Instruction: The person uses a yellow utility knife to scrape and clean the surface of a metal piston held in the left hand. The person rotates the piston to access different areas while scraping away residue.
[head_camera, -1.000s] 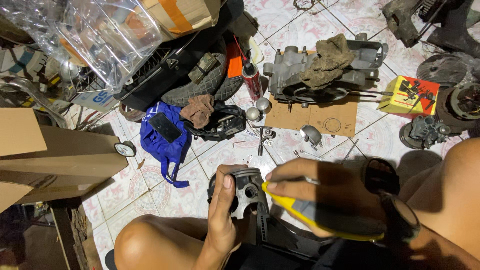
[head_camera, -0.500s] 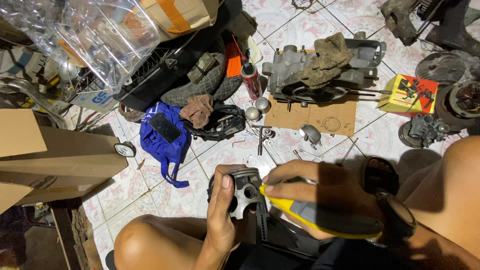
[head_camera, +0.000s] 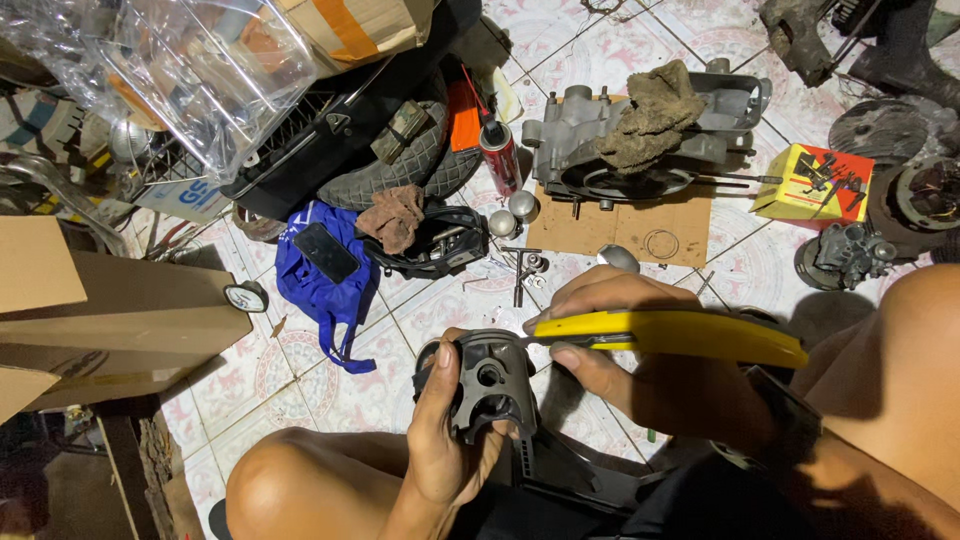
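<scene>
Left hand (head_camera: 440, 440) grips dark metal part (head_camera: 490, 385) tight. Right hand (head_camera: 620, 340) grasps yellow tool (head_camera: 670, 335), tip at part's 2 o'clock. Best: hold part steady, push tool slow.

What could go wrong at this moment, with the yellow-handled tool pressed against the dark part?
1. The yellow-handled tool in the right hand points at the dark metal part; a slip could jab the left hand thumb beside it.
2. The part is held above bare knees, so it could drop.
3. Small bolts lie loose on the tiled floor and could get lost.
</scene>
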